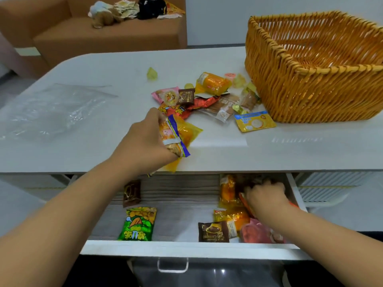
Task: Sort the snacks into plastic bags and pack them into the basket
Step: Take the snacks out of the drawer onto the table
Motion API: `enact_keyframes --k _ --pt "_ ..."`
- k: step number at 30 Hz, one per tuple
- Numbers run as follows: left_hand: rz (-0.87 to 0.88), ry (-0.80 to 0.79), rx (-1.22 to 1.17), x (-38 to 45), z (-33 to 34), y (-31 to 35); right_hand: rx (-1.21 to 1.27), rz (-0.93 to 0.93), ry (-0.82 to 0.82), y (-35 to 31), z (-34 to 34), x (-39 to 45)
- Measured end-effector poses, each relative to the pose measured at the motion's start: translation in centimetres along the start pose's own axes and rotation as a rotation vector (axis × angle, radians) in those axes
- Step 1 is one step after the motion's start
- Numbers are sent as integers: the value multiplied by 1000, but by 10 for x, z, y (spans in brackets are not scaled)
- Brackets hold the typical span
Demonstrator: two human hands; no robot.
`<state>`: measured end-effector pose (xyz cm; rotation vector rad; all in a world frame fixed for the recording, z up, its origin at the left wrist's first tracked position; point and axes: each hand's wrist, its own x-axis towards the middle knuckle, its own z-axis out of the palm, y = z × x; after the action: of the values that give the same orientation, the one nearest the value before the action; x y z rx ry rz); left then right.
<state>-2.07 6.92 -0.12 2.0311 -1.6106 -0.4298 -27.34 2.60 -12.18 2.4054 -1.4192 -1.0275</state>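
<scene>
The left hand (145,139) clutches a bundle of snack packets (176,137) over the table (83,146) to add to the pile at one o'clock, while the right hand (267,195) curls into the open drawer (186,248) at five o'clock, gathering more, grip unclear.

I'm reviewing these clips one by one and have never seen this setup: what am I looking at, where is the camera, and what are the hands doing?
There is no machine here: a person wears a wide-angle camera on the head, looking down at their own hands. The left hand grips several snack packets over the white table. The right hand reaches into an open drawer among more snacks; what it holds is hidden. On the table lie a snack pile, a clear plastic bag and a wicker basket, with nothing visible inside.
</scene>
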Motion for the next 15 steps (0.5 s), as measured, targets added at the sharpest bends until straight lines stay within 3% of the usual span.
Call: enact_keyframes --k 6,11,15 --pt "-59 121 108 21 -2 -20 164 -100 45 -9 -42 -21" --pt "-97 91 153 30 -8 -25 337 -312 226 -8 -91 -66" --pt "-138 89 166 32 -11 -32 818 -429 487 26 -133 -77"
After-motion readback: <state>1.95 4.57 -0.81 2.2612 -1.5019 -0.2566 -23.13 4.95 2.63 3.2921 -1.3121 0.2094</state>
